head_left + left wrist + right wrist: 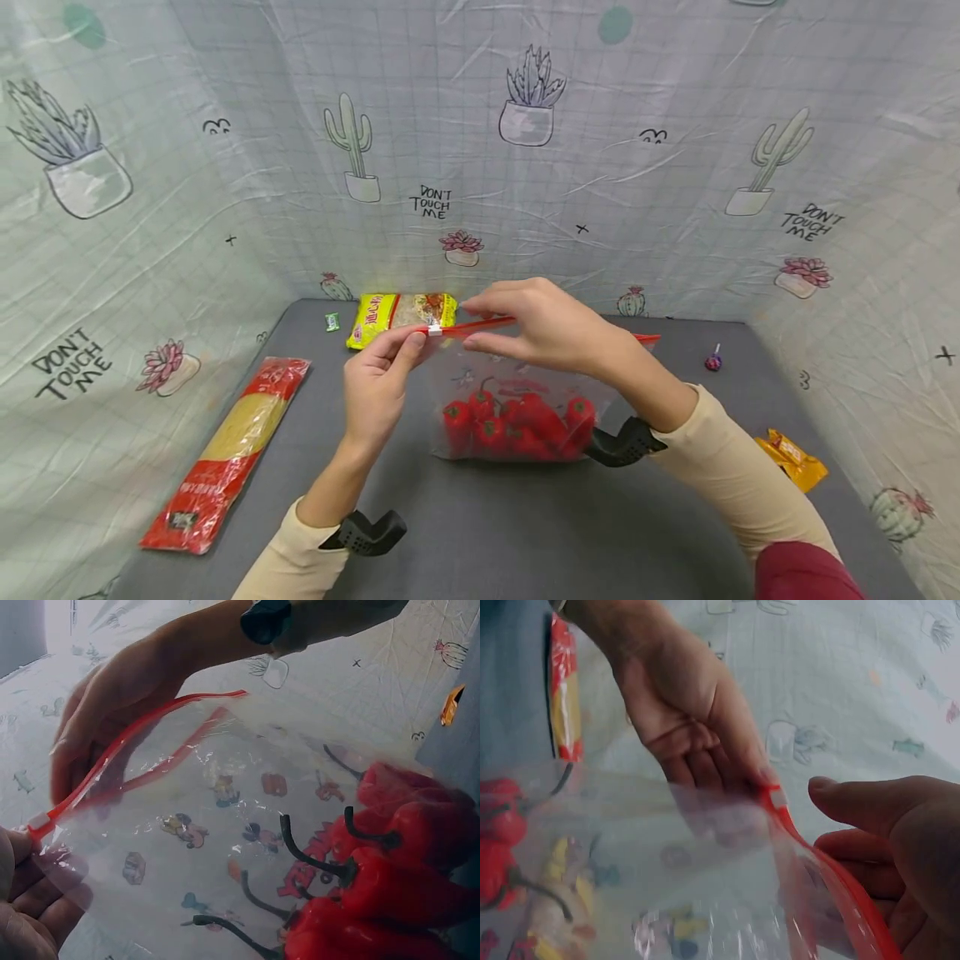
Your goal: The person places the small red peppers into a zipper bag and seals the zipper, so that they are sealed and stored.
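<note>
A clear zip bag (pixel 480 375) with a red zip strip and cartoon prints stands upright on the table, several red peppers (pixel 525 425) lying in its bottom. My left hand (pixel 382 379) pinches the bag's top left corner between thumb and fingers, right at the white slider (pixel 435 331). Over the zip strip is my right hand (pixel 555 329), thumb on the near side and fingers on the far side. In the right wrist view, the right thumb (pixel 862 801) stands apart from the red strip, and part of the fingers shows through the clear plastic.
A yellow food packet (pixel 401 317) lies behind the bag, a small green-wrapped candy (pixel 332 322) to its left. Along the left side is a long red noodle packet (pixel 228 450). On the right are a lollipop (pixel 713 360) and an orange packet (pixel 795 460). Printed cloth walls surround the table.
</note>
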Demonstrator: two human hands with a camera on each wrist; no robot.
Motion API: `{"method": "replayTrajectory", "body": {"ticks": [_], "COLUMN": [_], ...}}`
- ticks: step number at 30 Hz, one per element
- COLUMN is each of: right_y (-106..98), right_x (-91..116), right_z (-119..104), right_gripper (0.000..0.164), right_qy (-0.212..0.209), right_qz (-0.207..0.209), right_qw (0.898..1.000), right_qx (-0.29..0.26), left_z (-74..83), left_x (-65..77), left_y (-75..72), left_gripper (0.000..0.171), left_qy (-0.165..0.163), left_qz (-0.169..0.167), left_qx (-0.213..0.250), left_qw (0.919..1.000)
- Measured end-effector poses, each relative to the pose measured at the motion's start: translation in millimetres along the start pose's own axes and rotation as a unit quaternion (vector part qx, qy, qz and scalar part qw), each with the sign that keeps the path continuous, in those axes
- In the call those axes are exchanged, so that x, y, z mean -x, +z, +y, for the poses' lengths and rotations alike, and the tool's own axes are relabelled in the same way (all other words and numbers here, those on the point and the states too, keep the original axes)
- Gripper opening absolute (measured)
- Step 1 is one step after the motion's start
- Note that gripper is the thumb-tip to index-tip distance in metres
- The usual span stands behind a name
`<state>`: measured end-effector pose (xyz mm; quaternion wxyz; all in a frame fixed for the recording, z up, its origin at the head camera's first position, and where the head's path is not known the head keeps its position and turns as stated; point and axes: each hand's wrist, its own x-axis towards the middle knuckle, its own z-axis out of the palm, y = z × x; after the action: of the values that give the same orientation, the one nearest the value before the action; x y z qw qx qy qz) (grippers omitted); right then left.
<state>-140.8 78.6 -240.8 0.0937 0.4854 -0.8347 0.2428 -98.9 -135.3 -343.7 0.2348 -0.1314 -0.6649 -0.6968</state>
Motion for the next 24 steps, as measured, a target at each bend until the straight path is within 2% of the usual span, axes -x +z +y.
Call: {"method": "replayTrajectory", "body": {"ticks": [6, 11, 16, 24], "right_y": [15, 22, 26, 26], "right_x": [-25, -31, -32, -30], "right_z": [-11, -15, -18, -19], "right_gripper": [0.019, 0.008, 0.008, 0.009], "right_qy": [-0.039, -0.03, -0.003, -0.006], "right_qz": [-0.003, 0.011, -0.006, -0.008], "right_qw": [0.999, 0.999, 1.0, 1.0], "right_qx": [-0.015, -0.007, 0.006, 0.016], "left_z": [1.8, 1.4, 0.5, 1.3], "left_x": [-1.0, -0.5, -0.1, 0.1], "left_y": [1.4, 1.4, 1.1, 2.4], "left_gripper": [0.023, 0.021, 0.018, 0.018], "left_qy": [0.022, 0.032, 0.053, 0.067], "left_qz": [-0.009, 0.003, 0.023, 0.024], "left_qx": [0.012, 0.001, -0.022, -0.027], "left_qw": [0.9997, 0.9995, 0.9981, 0.9971]}}
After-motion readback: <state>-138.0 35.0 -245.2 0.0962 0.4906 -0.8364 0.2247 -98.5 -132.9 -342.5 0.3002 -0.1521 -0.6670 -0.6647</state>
